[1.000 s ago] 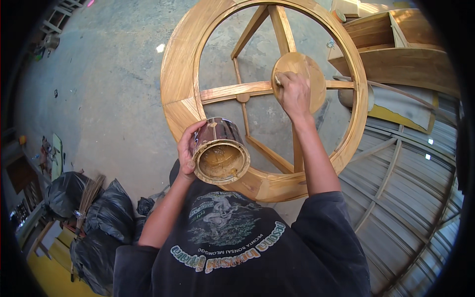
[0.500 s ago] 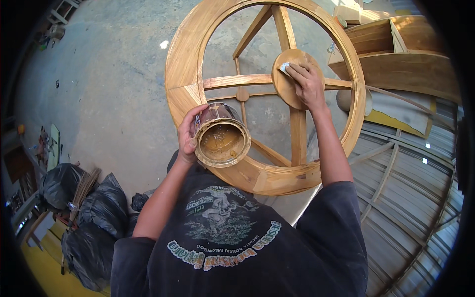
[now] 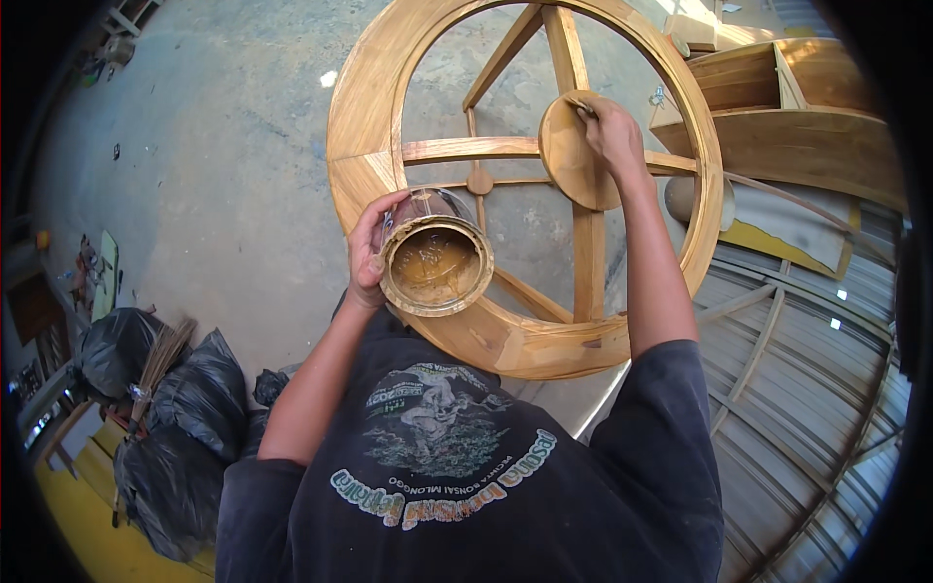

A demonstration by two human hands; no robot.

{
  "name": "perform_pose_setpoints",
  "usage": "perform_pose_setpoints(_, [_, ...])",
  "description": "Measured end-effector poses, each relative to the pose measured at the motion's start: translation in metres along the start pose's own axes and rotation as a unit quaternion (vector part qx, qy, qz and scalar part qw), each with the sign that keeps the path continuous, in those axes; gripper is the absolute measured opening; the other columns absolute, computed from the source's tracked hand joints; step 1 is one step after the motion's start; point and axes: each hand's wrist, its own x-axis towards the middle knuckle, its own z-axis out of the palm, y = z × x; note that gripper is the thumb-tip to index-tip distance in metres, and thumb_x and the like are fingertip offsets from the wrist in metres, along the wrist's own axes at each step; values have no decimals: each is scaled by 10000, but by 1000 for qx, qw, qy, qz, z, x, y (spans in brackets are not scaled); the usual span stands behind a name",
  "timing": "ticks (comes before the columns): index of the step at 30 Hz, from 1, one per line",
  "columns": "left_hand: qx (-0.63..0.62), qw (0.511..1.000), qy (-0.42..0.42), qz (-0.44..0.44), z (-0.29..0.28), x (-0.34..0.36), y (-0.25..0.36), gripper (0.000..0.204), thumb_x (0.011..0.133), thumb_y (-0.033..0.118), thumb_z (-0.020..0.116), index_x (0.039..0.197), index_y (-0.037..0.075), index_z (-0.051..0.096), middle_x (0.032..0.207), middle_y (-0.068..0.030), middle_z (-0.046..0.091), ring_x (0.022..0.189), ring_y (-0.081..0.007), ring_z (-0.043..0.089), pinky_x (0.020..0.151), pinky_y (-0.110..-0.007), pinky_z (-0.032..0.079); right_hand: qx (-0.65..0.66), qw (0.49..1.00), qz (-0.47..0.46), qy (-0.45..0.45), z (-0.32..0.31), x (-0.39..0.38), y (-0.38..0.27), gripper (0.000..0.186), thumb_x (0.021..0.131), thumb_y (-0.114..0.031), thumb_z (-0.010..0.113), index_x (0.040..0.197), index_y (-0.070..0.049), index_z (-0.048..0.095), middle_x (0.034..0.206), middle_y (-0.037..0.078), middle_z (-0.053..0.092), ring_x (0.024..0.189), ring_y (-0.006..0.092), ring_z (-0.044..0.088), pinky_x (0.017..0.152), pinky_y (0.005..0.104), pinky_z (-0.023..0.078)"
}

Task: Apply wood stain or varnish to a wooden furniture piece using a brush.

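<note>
My left hand (image 3: 365, 251) grips a metal can (image 3: 420, 209), its open mouth turned toward me, with ochre-brown paste (image 3: 431, 260) inside. The can is held over the lower left of a large round wooden frame (image 3: 360, 126) with crossed spokes. At its middle is a wooden disc (image 3: 566, 165). My right hand (image 3: 608, 126) is closed on a small thin piece (image 3: 583, 107), too small to make out, at the disc's upper right part. The disc hides part of the spokes.
Grey concrete floor (image 3: 214, 155) lies beyond the frame. Black plastic bags (image 3: 199, 389) and a twig broom (image 3: 160, 360) are at lower left. Wooden box-like furniture (image 3: 777, 146) stands at upper right. Corrugated metal sheeting (image 3: 797, 408) fills the right, with wooden battens across it.
My right hand has moved up and right across the disc. My left hand has raised the can slightly. The frame appears a little higher and further right in view.
</note>
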Motion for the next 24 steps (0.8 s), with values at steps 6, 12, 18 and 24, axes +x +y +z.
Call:
perform_pose_setpoints(6, [-12,1000,4,-9,-2,1,2,1134,610,738,692,1333,-91,417,1277,-188,526,1188,-240,538,1054,-364,400,-7,999,-5,-47,12,-14,-18,280,787,-25,607,1050,-59,696,1063,151,673,988,359,619,861,400,494])
perform_pose_setpoints(12, [-17,1000,3,-3,0,0,2,1120,618,730,691,1327,-93,421,1266,-187,532,1181,-245,542,1050,-365,402,13,996,-84,-36,-10,-82,-42,359,698,53,598,1027,-47,702,1052,105,687,990,317,625,874,399,492])
perform_pose_setpoints(18, [-6,1000,5,-7,-3,-2,-3,1126,614,752,675,1318,-92,429,1238,-184,549,1150,-246,560,1038,-365,417,16,987,-88,-134,-37,-83,-25,422,680,92,555,1051,-48,697,1057,110,684,996,305,610,868,390,486])
perform_pose_setpoints(24, [6,1000,7,-19,1,1,4,1126,615,743,663,1332,-91,416,1228,-184,558,1132,-256,578,1008,-380,452,11,991,-115,-70,-10,-43,-22,419,682,81,549,1064,-22,687,1064,112,683,955,322,599,872,392,485])
